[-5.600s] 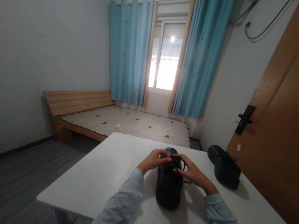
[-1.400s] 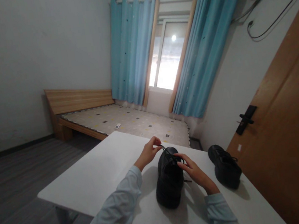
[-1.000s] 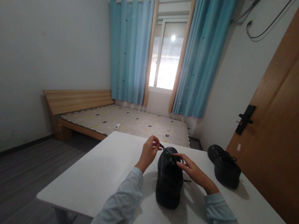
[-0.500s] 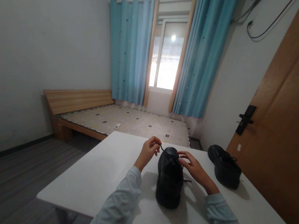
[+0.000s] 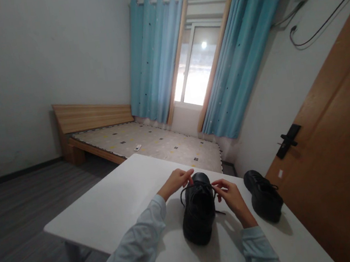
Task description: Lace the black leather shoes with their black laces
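A black lace-up shoe (image 5: pixel 198 219) stands on the white table in front of me, its toe pointing away. My left hand (image 5: pixel 179 180) is at the left of its laced part, fingers closed together on the shoelace (image 5: pixel 182 196), which bows out in a loop below them. On the shoe's right side my right hand (image 5: pixel 228 190) pinches another stretch of the lace between thumb and index finger. A loose lace end hangs out to the right, over the tabletop. The exact grip of the left fingertips is partly hidden.
A second black shoe (image 5: pixel 264 196) stands at the right edge of the white table (image 5: pixel 116 200). Past the table is a bed (image 5: pixel 153 140) with a small white remote (image 5: pixel 137 147) on it. A wooden door (image 5: pixel 335 139) is at the right.
My left hand has come down and right, closer to the shoe, and the lace it had pulled taut now curves in a loop. The right hand has shifted slightly outward with its lace.
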`<state>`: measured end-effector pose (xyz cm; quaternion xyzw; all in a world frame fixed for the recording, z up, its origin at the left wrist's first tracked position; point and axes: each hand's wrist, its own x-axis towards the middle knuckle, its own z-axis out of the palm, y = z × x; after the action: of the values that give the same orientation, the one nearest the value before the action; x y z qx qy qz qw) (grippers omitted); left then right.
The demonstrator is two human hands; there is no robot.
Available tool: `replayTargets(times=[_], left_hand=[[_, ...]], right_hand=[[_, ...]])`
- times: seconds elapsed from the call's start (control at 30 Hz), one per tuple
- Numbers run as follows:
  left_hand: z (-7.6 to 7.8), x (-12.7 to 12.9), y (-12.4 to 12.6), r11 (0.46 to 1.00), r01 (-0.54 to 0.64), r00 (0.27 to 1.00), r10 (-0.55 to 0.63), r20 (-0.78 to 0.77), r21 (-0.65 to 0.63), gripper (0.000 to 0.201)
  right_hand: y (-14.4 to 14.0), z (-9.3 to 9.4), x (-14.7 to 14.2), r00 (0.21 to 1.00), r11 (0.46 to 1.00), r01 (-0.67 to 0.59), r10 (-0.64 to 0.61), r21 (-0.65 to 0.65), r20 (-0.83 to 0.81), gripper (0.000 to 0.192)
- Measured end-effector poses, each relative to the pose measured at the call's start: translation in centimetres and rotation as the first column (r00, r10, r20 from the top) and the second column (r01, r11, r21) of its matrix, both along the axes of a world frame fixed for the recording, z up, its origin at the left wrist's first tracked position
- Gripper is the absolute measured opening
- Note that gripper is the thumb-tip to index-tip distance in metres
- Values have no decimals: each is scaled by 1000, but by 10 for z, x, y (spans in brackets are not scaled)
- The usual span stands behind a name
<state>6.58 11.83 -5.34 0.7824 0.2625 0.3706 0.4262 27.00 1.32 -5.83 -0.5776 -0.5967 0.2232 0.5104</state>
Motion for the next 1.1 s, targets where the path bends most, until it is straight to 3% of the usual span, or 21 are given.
replayTargets(times=[0.2, 0.43, 0.63, 0.83, 1.1], left_hand=[[7, -2, -7, 966, 208, 978, -206, -33, 153, 51], [-3, 4, 2, 988, 55, 998, -58, 12, 143, 31], [-7, 3, -1, 975, 202, 979, -202, 0, 99, 27], [-7, 3, -1, 959, 216, 976, -206, -70, 187, 28], [-7, 4, -1, 961, 222, 974, -210, -83, 168, 29]], right_hand=[[3, -3, 1, 999, 999, -30, 31, -14, 32, 38], [5, -4, -4, 999, 1000, 0, 0, 1, 41, 39], [8, -10, -7, 999, 999, 35, -36, 36, 25, 41], [10, -11, -8, 996, 995, 66, -71, 77, 56, 37], [10, -9, -13, 993, 985, 114, -117, 127, 22, 31]])
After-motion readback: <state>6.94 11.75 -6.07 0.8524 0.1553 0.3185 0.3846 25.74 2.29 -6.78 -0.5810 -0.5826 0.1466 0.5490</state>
